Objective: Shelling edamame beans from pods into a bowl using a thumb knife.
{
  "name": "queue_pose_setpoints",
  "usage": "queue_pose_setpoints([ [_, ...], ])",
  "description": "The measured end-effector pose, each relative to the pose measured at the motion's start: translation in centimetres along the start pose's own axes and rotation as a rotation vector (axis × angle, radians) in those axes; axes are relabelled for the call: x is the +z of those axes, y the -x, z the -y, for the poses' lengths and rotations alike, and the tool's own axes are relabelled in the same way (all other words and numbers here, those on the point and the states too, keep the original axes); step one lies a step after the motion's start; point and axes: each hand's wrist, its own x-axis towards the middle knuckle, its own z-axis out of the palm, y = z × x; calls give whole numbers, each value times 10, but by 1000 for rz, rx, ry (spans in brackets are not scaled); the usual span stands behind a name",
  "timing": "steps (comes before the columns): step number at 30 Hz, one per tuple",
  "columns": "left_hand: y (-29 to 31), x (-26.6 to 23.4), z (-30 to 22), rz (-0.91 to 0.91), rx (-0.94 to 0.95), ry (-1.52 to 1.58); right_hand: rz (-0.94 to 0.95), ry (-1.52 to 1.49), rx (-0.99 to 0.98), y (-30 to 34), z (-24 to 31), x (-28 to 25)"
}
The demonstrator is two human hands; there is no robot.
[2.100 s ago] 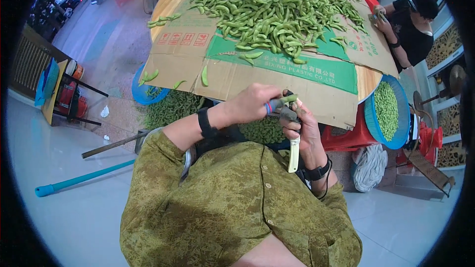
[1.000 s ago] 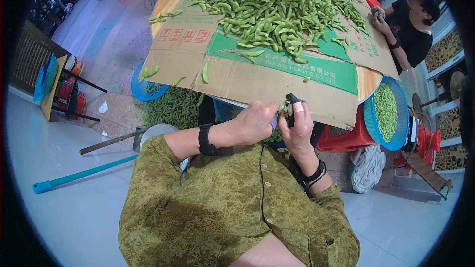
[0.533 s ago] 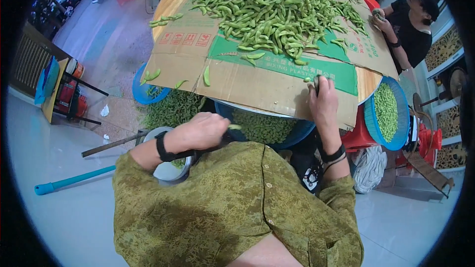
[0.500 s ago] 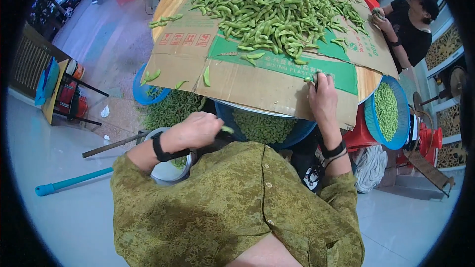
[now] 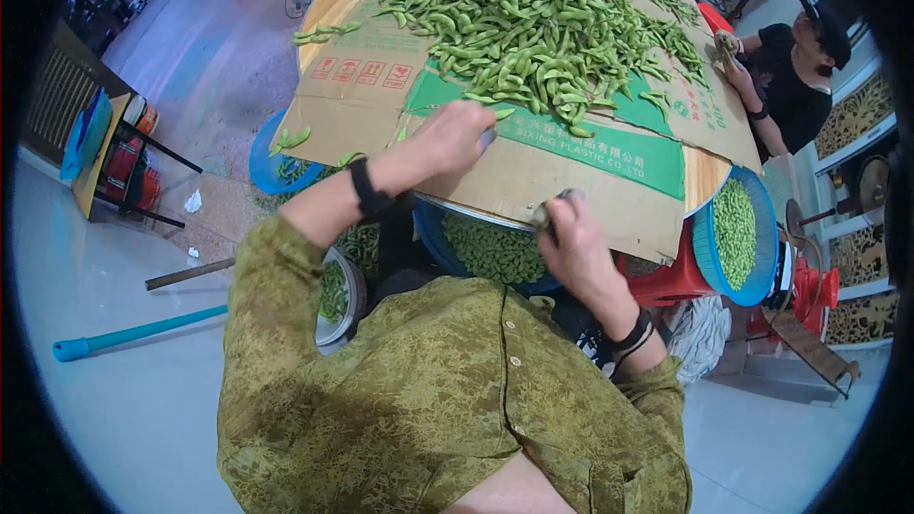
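Note:
My left hand (image 5: 451,141) is over the near part of the cardboard (image 5: 367,114), fingers closed in a pinch at a green soybean pod (image 5: 503,114). A greyish patch shows at its fingertips. My right hand (image 5: 577,246) is closed at the table's near edge, above the blue basin of shelled beans (image 5: 490,246). Something small and dark shows at its fingertips, too unclear to name. Beyond both hands rises a large heap of green soybean pods (image 5: 543,19). A few stray pods lie at the cardboard's left side.
A blue basket of shelled beans (image 5: 738,233) stands at the right by a red stool (image 5: 662,281). Left are a blue basin (image 5: 271,167) and a white bucket (image 5: 347,309) with green pods. Another person (image 5: 795,76) works at the far right; a second person's arm shows far left.
My left hand has risen from near my lap to the pods on the cardboard; the pod it held is out of sight. My right hand has come nearer and left, to the table's edge.

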Motion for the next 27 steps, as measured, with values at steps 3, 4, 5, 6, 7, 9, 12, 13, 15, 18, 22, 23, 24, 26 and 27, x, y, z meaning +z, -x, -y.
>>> queue_pose_setpoints([
  [3,-30,31,18,-114,-22,-83,124,-37,50,13,23,-1],
  [4,-35,37,24,-114,-22,-85,130,-77,49,16,24,2],
  [5,-38,43,30,-74,-79,-129,136,-118,47,20,24,5],
  [6,-43,42,27,-31,-129,-170,131,-117,53,22,23,8],
  [7,-44,40,25,-28,-123,-172,83,-150,63,25,21,10],
  [9,-41,33,16,-56,-127,-60,27,-185,80,28,15,14],
  [12,-25,23,-7,-182,-17,73,-181,-322,95,22,3,13],
  [13,-19,18,-19,-172,-8,75,-132,-468,334,19,2,8],
  [15,-3,8,-45,102,-274,795,-126,-757,574,16,-3,8],
  [18,20,8,-72,165,-334,1088,-145,-1288,723,9,-3,11],
  [22,33,26,-74,179,-344,1246,-122,-1572,690,10,12,6],
  [23,35,27,-72,194,-357,1240,-117,-1573,692,12,11,8],
  [24,36,27,-73,195,-359,1241,-100,-1626,650,15,8,9],
  [26,37,27,-75,210,-346,1287,-83,-1679,608,18,6,10],
  [27,38,27,-74,210,-348,1288,-78,-1658,604,19,7,10],
])
